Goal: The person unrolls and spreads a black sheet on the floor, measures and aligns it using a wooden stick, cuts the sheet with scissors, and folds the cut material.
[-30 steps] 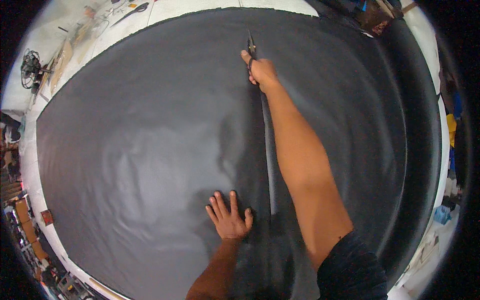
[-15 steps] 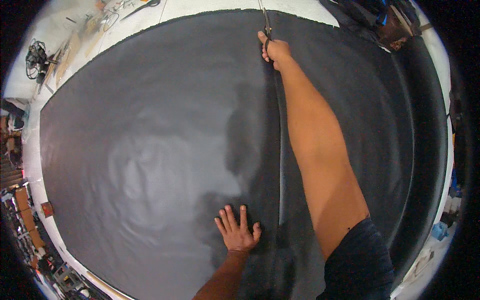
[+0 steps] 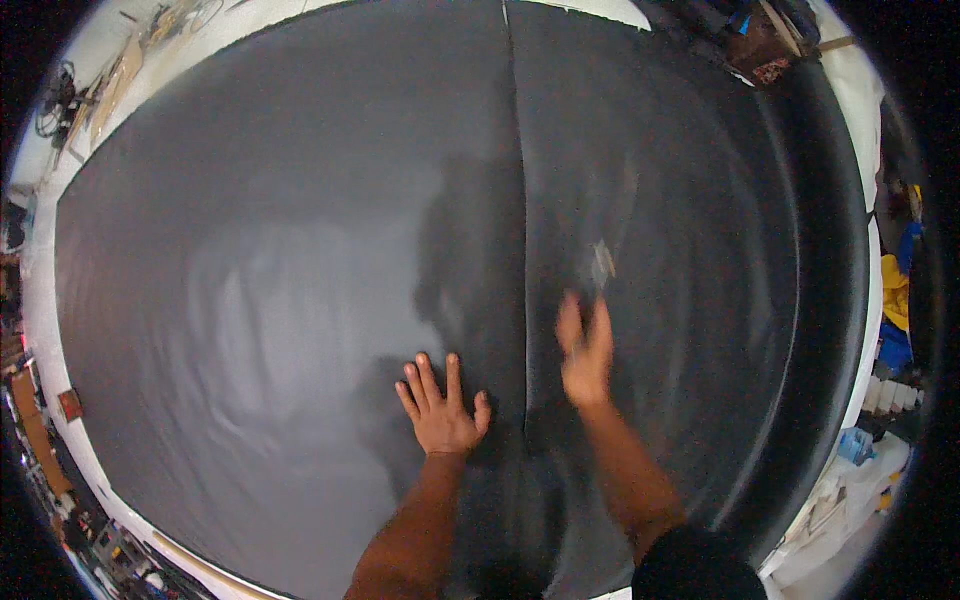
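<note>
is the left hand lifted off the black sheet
No, the left hand lies flat with fingers spread on the black sheet, just left of the long cut line.

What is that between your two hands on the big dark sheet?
In the head view, a long straight cut line in the dark sheet runs between the flat left hand and the blurred right hand, which holds scissors.
</note>
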